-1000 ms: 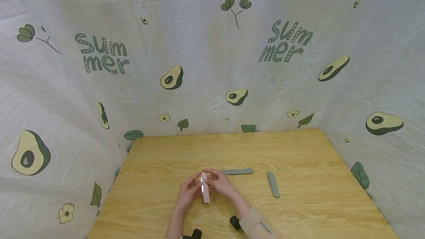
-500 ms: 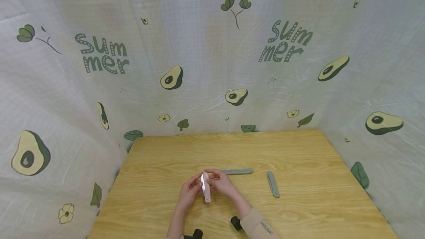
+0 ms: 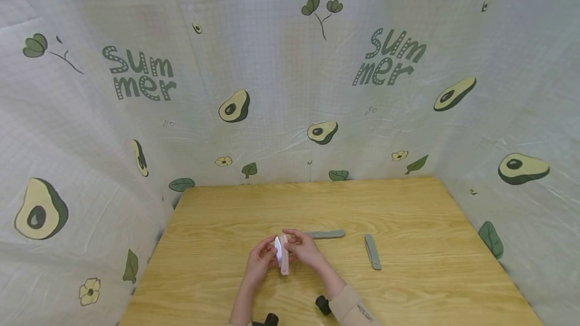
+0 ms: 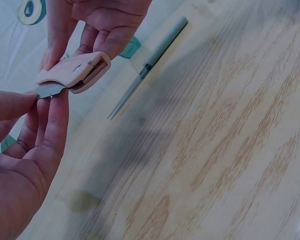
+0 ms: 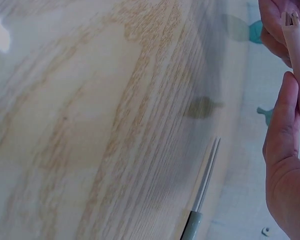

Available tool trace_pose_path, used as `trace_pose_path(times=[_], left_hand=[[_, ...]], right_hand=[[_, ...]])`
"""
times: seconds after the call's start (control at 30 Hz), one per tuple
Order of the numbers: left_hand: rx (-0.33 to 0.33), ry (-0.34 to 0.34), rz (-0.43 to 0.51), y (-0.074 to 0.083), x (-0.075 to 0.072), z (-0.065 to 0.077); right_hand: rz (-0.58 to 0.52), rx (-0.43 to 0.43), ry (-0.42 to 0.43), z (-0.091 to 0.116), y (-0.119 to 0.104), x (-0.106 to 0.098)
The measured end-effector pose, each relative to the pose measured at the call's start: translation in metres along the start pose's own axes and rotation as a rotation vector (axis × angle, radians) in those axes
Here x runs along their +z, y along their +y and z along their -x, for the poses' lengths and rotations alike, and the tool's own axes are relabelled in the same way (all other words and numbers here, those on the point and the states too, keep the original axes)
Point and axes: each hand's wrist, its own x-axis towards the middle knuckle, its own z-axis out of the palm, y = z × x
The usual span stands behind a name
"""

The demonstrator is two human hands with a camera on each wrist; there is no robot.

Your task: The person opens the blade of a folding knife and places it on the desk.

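Observation:
A folding knife with a pale pink handle (image 3: 285, 260) is held between both hands above the table. Its shiny blade (image 3: 278, 246) stands partly swung out from the handle, on the left. My left hand (image 3: 260, 261) pinches the blade between thumb and fingers, as the left wrist view shows at the blade (image 4: 50, 91). With thumb and fingers my right hand (image 3: 304, 249) grips the pink handle (image 4: 72, 70). At the right edge of the right wrist view, the handle (image 5: 296, 60) rises beside the right hand (image 5: 285, 185).
Behind the right hand lies an unfolded grey knife (image 3: 328, 234), its blade (image 4: 126, 97) pointing left. Farther right, a folded grey knife (image 3: 373, 251) rests on the wooden table (image 3: 408, 286). A printed curtain (image 3: 281, 64) surrounds the table's back and sides.
The pink knife's blade has swung farther out from its handle. The handle and right hand have shifted slightly right. Both grey knives have stayed put.

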Motion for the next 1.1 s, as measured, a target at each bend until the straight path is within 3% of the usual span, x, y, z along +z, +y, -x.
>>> trace_pose_path(times=[0.23, 0.73, 1.1], left_hand=[[-0.012, 0.021, 0.016, 0.0036, 0.0064, 0.0013], [-0.035, 0.093, -0.04, 0.0043, 0.009, 0.0023], [-0.03, 0.159, -0.024, 0.0025, 0.0096, 0.0027]], right_hand=[[0.013, -0.003, 0.001, 0.0013, 0.0007, -0.0024], [0.017, -0.01, -0.015, 0.0038, 0.0002, -0.0047], [-0.01, -0.005, 0.032, 0.0051, 0.0003, -0.0092]])
